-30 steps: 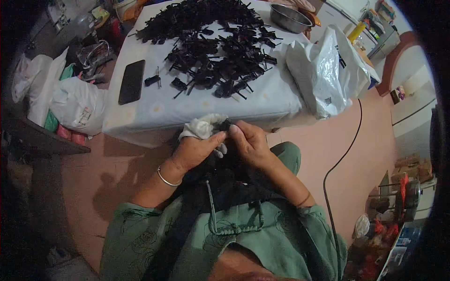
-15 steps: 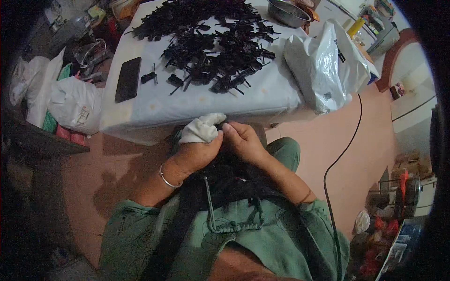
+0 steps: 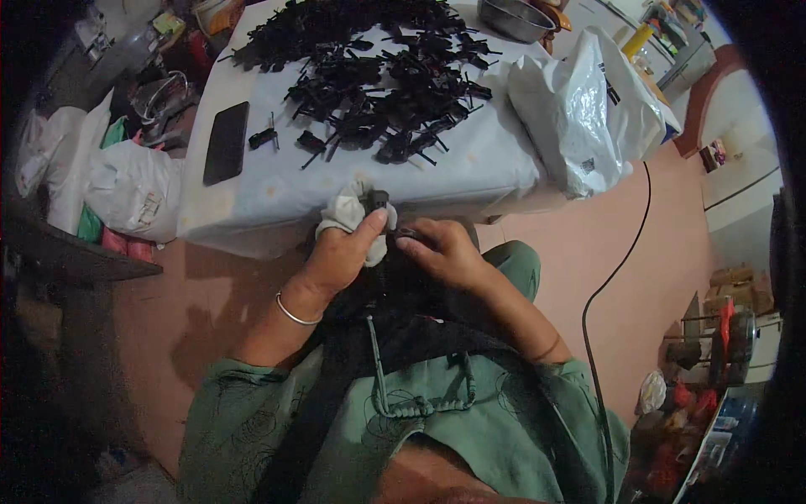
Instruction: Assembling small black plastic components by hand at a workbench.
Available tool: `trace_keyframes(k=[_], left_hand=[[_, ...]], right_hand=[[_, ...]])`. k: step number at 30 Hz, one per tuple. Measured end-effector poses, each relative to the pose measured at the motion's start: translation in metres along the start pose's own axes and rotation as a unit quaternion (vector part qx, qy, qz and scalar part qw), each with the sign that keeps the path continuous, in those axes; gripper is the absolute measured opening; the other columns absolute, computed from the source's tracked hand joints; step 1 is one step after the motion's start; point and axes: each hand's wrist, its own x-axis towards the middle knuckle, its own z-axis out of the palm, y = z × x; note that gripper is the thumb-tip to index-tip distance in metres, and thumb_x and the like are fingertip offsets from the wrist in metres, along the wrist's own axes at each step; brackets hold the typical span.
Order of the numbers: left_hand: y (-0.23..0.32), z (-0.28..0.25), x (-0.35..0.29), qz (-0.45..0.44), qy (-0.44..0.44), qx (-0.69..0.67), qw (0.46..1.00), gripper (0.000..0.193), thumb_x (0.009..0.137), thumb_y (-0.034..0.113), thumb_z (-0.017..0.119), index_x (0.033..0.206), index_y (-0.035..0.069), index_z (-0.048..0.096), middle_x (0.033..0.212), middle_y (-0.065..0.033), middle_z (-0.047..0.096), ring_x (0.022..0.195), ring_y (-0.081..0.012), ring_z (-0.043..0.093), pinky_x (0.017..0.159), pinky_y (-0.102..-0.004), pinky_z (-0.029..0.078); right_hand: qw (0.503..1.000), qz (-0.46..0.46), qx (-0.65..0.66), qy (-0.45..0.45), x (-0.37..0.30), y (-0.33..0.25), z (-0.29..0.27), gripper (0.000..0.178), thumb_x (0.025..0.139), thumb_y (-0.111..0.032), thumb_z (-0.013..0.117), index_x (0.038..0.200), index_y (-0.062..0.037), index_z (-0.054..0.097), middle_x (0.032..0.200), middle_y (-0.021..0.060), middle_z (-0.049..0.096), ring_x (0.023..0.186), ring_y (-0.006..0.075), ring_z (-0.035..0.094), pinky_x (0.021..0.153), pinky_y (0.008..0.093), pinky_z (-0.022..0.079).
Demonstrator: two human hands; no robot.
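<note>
My left hand (image 3: 342, 256) is closed around a white cloth (image 3: 341, 212) and a small black plastic part (image 3: 378, 199), its thumb pressing the part against the cloth. Close beside it, my right hand (image 3: 452, 254) is closed in a pinch on a dark, thin thing (image 3: 406, 233) that points toward the left hand. Whether that thing joins the black part cannot be made out. Both hands are in front of the table's near edge, above my lap. Beyond them, a pile of similar black parts (image 3: 395, 109) with thin stems covers much of the table.
The table (image 3: 277, 189) has a pale cover. On it lie a dark phone (image 3: 227, 143), a lone black part (image 3: 264, 138), a metal bowl (image 3: 515, 20) and a white plastic bag (image 3: 562, 118). A black cable (image 3: 611, 281) hangs at the right. White bags (image 3: 134, 189) fill a left shelf.
The left hand has turned and shifted slightly left, bringing the black part into sight against the cloth. The right hand has moved a little apart from it, with a dark thin thing now showing.
</note>
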Motion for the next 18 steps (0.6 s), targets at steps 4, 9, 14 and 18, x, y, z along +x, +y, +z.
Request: trace_keyframes(k=[4,9,14,18], left_hand=[[-0.002,-0.003,0.001,0.011,-0.023,0.184,0.983,0.016,0.087,0.012,0.046,0.1,0.003,0.05,0.07,0.001,0.05,0.053,-0.006,0.045,0.045,-0.0212,0.036],[0.004,0.002,-0.004,0.071,-0.08,0.203,0.973,0.028,0.083,0.006,0.044,0.111,0.004,0.046,0.069,0.0004,0.049,0.055,-0.0063,0.044,0.048,-0.0217,0.037],[0.006,0.004,-0.002,0.149,-0.127,0.247,0.949,0.031,0.08,0.004,0.044,0.112,0.006,0.046,0.071,0.0014,0.047,0.056,-0.0052,0.042,0.05,-0.0211,0.037],[0.01,0.005,-0.004,0.02,-0.12,0.178,0.977,0.025,0.079,0.004,0.044,0.104,0.004,0.047,0.076,-0.0027,0.048,0.065,-0.0103,0.046,0.059,-0.0264,0.041]], right_hand=[[0.993,-0.078,-0.088,0.027,0.002,-0.008,-0.009,0.021,0.081,-0.014,0.06,0.094,0.002,0.058,0.075,0.0102,0.06,0.07,0.0107,0.053,0.064,0.0285,0.044],[0.994,0.068,0.081,-0.004,0.003,-0.007,-0.008,0.012,0.082,-0.013,0.059,0.083,-0.0008,0.058,0.072,0.0017,0.058,0.067,0.0065,0.05,0.059,0.024,0.042],[0.985,0.035,0.167,0.016,0.004,-0.004,0.003,0.012,0.084,-0.012,0.057,0.078,-0.002,0.054,0.069,-0.0022,0.052,0.066,0.0046,0.044,0.058,0.0217,0.04],[0.999,0.005,0.04,-0.002,0.005,-0.022,-0.004,0.019,0.088,-0.015,0.049,0.076,0.0,0.052,0.064,0.0002,0.048,0.062,0.0061,0.038,0.055,0.0243,0.037]])
